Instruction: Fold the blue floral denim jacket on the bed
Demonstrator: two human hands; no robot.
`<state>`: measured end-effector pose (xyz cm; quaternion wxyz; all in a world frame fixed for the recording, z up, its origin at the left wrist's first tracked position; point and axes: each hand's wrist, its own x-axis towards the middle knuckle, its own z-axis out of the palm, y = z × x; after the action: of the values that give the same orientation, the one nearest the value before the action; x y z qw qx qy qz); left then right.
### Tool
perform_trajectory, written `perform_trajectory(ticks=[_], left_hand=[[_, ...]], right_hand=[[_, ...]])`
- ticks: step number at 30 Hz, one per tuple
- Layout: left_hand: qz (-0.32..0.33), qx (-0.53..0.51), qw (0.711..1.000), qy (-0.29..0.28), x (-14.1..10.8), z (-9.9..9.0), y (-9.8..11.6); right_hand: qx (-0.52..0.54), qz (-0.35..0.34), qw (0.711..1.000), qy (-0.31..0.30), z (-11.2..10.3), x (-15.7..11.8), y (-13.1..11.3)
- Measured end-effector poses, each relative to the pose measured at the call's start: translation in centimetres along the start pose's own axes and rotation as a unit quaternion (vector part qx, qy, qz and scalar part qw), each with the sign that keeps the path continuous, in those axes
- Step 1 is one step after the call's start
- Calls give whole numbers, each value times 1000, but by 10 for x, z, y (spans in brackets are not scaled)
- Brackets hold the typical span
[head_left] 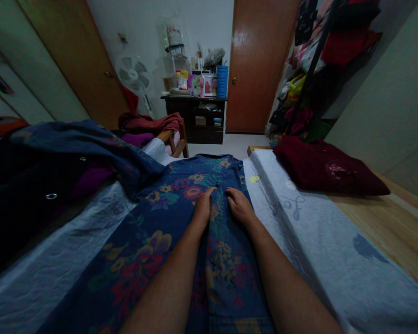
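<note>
A blue denim jacket with a colourful flower print (160,246) lies spread on the bed. One of its sleeves stretches out to the left, while the right side is folded inward, making a long strip down the middle. My left hand (204,207) grips the fabric at the left edge of that strip, near the upper part. Opposite it, my right hand (241,205) has its fingers curled on the cloth at the strip's right side. Both hands' fingertips are partly hidden by the cloth and by the hands themselves.
A folded maroon garment (327,167) rests at the bed's right side on the pale sheet (292,208). Dark clothing with metal eyelets (38,204) is heaped at left. Beyond the bed stand a wooden chair (179,144) with a red cloth, a fan (134,74) and a dark cabinet (195,132).
</note>
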<state>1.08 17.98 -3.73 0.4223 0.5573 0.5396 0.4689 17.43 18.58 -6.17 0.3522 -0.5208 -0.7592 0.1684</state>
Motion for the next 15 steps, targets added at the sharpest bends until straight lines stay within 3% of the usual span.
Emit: perform_trajectory(ticks=[3, 9, 15], left_hand=[[25, 38, 999, 5, -3, 2, 8], [-24, 192, 978, 77, -8, -4, 7], [-18, 157, 984, 78, -4, -5, 9]], right_hand=[[5, -2, 1000, 9, 2, 0, 3], [8, -9, 1000, 14, 3, -1, 5], [5, -2, 1000, 6, 1, 0, 1]])
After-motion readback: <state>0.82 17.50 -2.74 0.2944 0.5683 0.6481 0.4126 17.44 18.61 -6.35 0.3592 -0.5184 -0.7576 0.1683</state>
